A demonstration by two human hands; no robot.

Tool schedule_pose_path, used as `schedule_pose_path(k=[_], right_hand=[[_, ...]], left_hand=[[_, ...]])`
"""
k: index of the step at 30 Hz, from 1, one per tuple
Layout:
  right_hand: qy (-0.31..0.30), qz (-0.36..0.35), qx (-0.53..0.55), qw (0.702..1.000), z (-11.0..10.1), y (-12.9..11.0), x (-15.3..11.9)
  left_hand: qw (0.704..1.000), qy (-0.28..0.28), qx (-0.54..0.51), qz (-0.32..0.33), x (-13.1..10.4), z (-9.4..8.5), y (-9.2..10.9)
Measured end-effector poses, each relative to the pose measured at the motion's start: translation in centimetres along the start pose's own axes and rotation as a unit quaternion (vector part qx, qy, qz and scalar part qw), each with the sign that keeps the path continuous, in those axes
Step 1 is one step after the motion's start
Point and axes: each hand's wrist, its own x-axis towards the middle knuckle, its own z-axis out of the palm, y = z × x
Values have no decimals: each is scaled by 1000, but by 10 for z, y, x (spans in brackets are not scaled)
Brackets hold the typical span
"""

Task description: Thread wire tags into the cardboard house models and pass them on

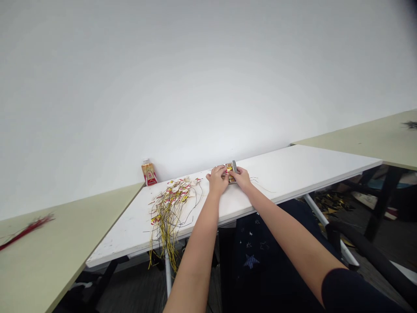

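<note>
Near the back edge of the white table (276,169), a small flat block (231,167) with a yellow, red and white printed face and a grey right side lies between my hands. My left hand (218,179) rests on its left part, fingers bent over it; what its fingertips hold is too small to name. My right hand (241,176) presses at the right part, thumb and fingers closed on the block's edge. Thin dark wires show beside my right wrist. To the left lies a pile of yellow and dark wires (169,208) with small red-and-white pieces.
A bottle (149,174) with a red and gold label stands at the table's back left, by the wall. Wire ends hang over the front edge. Beige tables adjoin on the left (65,226) and right (365,139); a red wire bundle (29,229) lies on the left one.
</note>
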Motion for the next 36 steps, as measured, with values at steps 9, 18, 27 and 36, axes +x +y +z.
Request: schedule_pose_path(k=[9,18,27,36], right_hand=[[6,-16,-100,995,-1,-9,-8],[-13,-26,-168,985,-1,-9,-8],[-8,-44,-211,976,0,-11,-9],[-3,-47,-217,975,2,-18,-11]], left_hand=[[1000,11,-20,20,1,2,-6],[999,9,3,32,-1,-1,-4],[1000,7,-2,22,0,-1,-3],[1000,-7,10,10,2,-2,-1]])
